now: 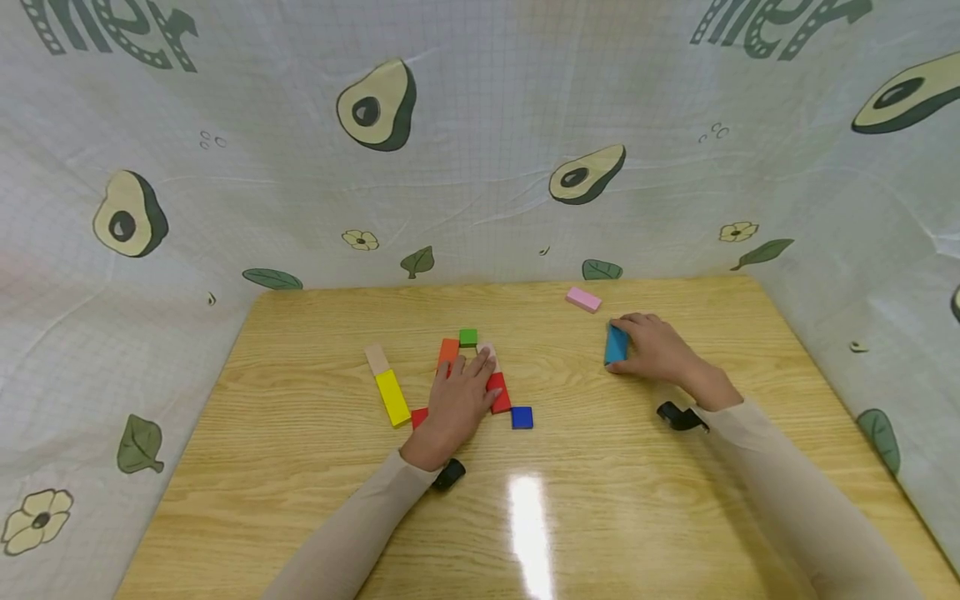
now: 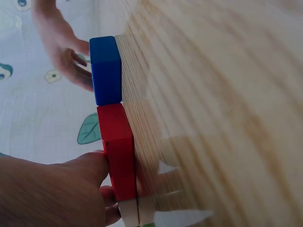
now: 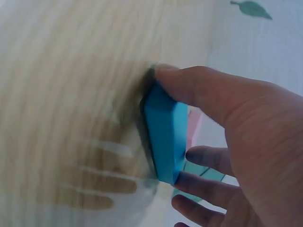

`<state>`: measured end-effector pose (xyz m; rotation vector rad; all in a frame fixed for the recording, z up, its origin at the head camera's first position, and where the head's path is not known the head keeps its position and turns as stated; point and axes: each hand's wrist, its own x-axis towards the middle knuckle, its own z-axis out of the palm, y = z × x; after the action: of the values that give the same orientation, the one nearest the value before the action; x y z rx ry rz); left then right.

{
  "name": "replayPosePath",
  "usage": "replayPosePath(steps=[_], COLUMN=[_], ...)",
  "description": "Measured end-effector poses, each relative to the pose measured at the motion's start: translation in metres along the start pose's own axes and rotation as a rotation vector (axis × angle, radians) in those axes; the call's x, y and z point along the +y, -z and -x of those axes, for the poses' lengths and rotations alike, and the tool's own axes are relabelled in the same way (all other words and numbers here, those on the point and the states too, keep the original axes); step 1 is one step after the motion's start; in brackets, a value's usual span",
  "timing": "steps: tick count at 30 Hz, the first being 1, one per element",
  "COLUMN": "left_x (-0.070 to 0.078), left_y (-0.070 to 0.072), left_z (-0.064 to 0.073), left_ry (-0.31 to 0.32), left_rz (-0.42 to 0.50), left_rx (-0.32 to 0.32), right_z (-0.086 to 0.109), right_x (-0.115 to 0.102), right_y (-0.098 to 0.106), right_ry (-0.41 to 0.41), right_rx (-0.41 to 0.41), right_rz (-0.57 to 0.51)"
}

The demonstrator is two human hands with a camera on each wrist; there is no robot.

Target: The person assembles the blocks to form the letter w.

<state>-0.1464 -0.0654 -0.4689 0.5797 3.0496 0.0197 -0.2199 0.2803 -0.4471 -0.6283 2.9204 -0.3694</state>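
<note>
My right hand pinches a light blue block at the right of the wooden table, thumb at its near end and fingertips at the far end. In the right wrist view the blue block is close over the tabletop. My left hand lies spread over a group of blocks, fingertips on a pale block and an orange block. Its thumb touches a red block; the left wrist view shows the thumb against that red block's side. A second red block is partly hidden under this hand.
A dark blue block meets the red block's near corner. A green block sits between the orange and pale ones. Left of them, a yellow block joins a beige block. A pink block lies near the back edge, before a printed curtain.
</note>
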Motion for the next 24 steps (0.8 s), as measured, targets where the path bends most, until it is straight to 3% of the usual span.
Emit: replayPosePath(steps=[11,24], left_x=[-0.001,0.0], left_y=[0.0,0.002], left_z=[0.0,0.0], left_ry=[-0.001,0.006], left_rz=[-0.001,0.001], left_rx=[0.004,-0.017], right_z=[0.013,0.019], right_x=[-0.045,-0.095], right_y=[-0.008,-0.024], right_ry=[0.072,0.174], right_rx=[0.092,0.124], right_rz=[0.024,0.06])
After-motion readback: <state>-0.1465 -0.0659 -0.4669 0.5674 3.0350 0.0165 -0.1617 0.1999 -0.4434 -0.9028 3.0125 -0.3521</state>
